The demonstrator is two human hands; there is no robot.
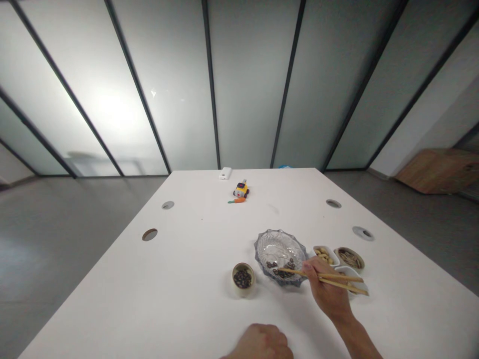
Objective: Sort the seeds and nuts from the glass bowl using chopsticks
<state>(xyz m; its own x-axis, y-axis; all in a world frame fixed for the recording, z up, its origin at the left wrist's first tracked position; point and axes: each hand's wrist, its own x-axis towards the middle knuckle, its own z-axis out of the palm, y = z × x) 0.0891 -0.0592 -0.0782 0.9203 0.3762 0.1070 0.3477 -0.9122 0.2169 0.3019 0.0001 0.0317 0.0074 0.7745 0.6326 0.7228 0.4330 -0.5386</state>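
Note:
My right hand (327,291) grips a pair of wooden chopsticks (339,277), fingers closed round them. Their tips reach into a clear glass bowl (262,249) with a scalloped rim, among dark beans (288,267) lying in its lower part. Whether a bean sits between the tips is too small to tell. To the left of the bowl stands a small round cup (236,289) with more dark beans (242,278) inside. My left hand (262,343) rests on the table near the bottom edge, curled into a loose fist, with no object showing in it.
Right of the bowl are a white dish (334,255) of peanuts (323,255), partly behind my right hand, and a brown-rimmed bowl (362,264) of thin pale pieces. A toy car (241,189), an orange-and-green carrot-shaped item (237,201) and a white box (225,173) lie farther back. Round holes pierce the white table (149,294).

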